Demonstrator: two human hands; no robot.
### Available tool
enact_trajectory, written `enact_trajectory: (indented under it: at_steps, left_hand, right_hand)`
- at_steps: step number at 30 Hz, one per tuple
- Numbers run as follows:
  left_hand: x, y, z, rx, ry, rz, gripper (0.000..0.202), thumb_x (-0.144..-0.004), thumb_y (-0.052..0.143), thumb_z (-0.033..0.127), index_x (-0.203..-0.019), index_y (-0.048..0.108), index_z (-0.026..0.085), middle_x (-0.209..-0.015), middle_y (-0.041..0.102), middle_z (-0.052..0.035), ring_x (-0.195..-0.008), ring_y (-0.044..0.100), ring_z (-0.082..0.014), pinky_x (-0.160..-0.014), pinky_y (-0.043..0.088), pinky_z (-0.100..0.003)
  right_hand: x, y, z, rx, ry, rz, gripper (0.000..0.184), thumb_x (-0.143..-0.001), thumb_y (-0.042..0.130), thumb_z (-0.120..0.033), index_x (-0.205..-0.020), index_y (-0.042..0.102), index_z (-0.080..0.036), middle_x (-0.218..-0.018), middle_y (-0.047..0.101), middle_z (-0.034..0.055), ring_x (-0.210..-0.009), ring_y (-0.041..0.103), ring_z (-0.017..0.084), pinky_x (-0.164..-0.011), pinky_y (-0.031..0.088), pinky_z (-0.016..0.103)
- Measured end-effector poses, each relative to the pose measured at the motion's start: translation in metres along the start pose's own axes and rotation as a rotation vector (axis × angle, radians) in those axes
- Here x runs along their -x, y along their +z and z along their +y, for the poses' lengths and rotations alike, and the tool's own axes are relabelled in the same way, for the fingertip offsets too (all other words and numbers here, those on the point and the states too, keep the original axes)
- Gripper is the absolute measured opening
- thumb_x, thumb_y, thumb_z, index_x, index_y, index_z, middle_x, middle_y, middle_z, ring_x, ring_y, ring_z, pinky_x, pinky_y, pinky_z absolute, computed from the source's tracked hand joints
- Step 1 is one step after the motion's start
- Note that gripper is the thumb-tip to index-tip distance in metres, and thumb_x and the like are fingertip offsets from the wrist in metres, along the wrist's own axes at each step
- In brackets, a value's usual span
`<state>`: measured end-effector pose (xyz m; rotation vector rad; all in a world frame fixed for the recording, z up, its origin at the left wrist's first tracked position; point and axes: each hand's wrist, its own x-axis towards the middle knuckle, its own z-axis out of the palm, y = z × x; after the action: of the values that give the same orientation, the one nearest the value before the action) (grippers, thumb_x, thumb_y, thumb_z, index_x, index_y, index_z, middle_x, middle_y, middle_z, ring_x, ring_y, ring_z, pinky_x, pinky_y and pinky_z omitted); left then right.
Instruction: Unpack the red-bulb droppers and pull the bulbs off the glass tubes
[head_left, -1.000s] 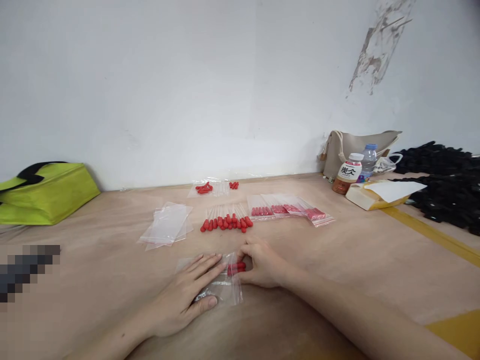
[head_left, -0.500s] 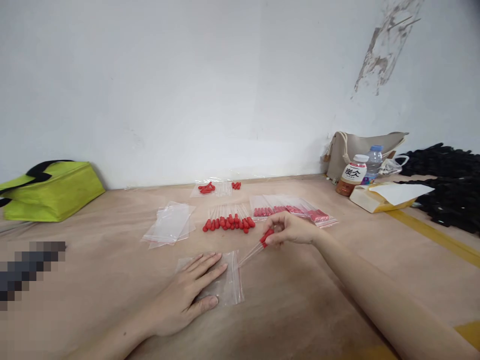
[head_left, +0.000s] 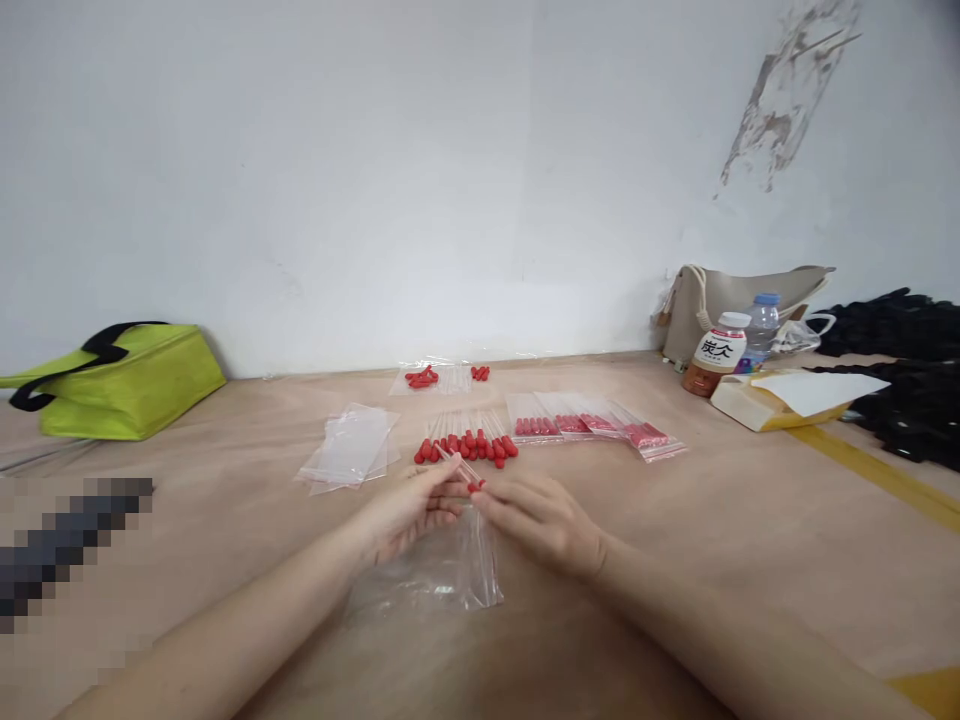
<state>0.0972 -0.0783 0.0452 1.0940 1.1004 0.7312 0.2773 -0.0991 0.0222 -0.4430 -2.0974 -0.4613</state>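
Both my hands meet over a clear zip bag point(head_left: 442, 570) lying on the tan table. My left hand point(head_left: 411, 508) pinches the glass end of a thin dropper point(head_left: 463, 470) with a red bulb. My right hand point(head_left: 541, 520) has its fingertips closed at the dropper's red bulb end. The dropper is held just above the bag's far edge. A row of loose red-bulb droppers point(head_left: 469, 445) lies right behind my hands.
Filled bags of droppers point(head_left: 592, 425) lie to the right of the row; a pile of empty clear bags point(head_left: 351, 447) lies to the left. More droppers point(head_left: 442, 377) sit by the wall. A green bag point(head_left: 120, 380), bottles point(head_left: 716, 352) and black material point(head_left: 900, 370) line the sides.
My left hand lifted off the flat bag and came up to the dropper. My right hand brought the dropper back from the right to the bag's far edge. The bag is now rumpled.
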Motion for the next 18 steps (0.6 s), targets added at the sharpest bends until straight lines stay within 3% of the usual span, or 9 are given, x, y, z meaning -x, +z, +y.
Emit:
enact_trajectory:
  at_steps: [3,6,8,11,13,16,18]
  left_hand:
    - [-0.007,0.007,0.005,-0.011,-0.019,-0.033,0.033,-0.062,0.071,0.041,-0.072,0.064,0.011,-0.063,0.061,-0.0020,-0.049,0.050,-0.0052,-0.047,0.038,-0.016]
    - [-0.020,-0.008,0.022,-0.242,0.082,-0.022,0.030,-0.062,0.069,0.040,-0.068,0.063,0.012,-0.060,0.062,-0.0009,-0.051,0.052,-0.0072,-0.050,0.038,-0.018]
    - [-0.037,-0.026,0.043,-0.439,0.146,0.099,0.028,-0.063,0.067,0.041,-0.073,0.062,0.014,-0.062,0.064,0.0002,-0.057,0.057,-0.0092,-0.056,0.041,-0.019]
    - [-0.070,-0.050,0.073,-0.514,0.073,0.163,0.027,-0.055,0.074,0.034,-0.065,0.059,0.014,-0.058,0.063,0.0015,-0.060,0.059,-0.0110,-0.060,0.043,-0.021]
    - [-0.092,-0.057,0.084,-0.559,-0.003,0.164,0.028,-0.050,0.077,0.028,-0.060,0.057,0.013,-0.056,0.062,0.0007,-0.060,0.059,-0.0121,-0.061,0.045,-0.023]
    - [-0.115,-0.054,0.084,-0.640,-0.103,0.170,0.028,-0.048,0.080,0.024,-0.058,0.057,0.012,-0.059,0.063,-0.0017,-0.061,0.060,-0.0136,-0.061,0.047,-0.024]
    - [-0.123,-0.049,0.080,-0.697,-0.148,0.182,0.026,-0.055,0.078,0.027,-0.064,0.059,0.011,-0.066,0.064,-0.0036,-0.066,0.060,-0.0146,-0.063,0.048,-0.025]
  right_hand:
    - [0.003,0.002,-0.008,0.065,-0.132,-0.093,0.020,-0.084,0.045,-0.009,-0.100,0.056,-0.015,-0.083,0.065,0.0055,-0.070,0.058,0.012,-0.062,0.049,0.025]
    - [0.010,0.006,-0.006,0.041,-0.016,-0.090,0.025,-0.082,0.051,-0.016,-0.108,0.053,-0.016,-0.094,0.063,0.0064,-0.078,0.057,0.014,-0.067,0.049,0.027]
    - [0.015,0.009,-0.003,0.017,0.118,-0.074,0.027,-0.080,0.053,-0.020,-0.108,0.053,-0.018,-0.096,0.061,0.0068,-0.080,0.056,0.015,-0.067,0.048,0.029]
    - [0.023,0.012,0.004,-0.045,0.273,-0.076,0.025,-0.079,0.051,-0.017,-0.104,0.054,-0.019,-0.093,0.059,0.0066,-0.075,0.054,0.014,-0.064,0.047,0.028]
    - [0.027,0.014,0.008,-0.095,0.350,-0.081,0.026,-0.079,0.048,-0.015,-0.104,0.053,-0.019,-0.094,0.056,0.0073,-0.075,0.054,0.013,-0.064,0.047,0.027]
    - [0.030,0.017,0.011,-0.154,0.413,-0.119,0.028,-0.078,0.047,-0.014,-0.105,0.053,-0.019,-0.095,0.054,0.0078,-0.080,0.054,0.014,-0.067,0.048,0.027]
    - [0.031,0.018,0.011,-0.176,0.421,-0.149,0.026,-0.078,0.047,-0.014,-0.103,0.053,-0.019,-0.094,0.054,0.0074,-0.081,0.054,0.015,-0.068,0.048,0.027]
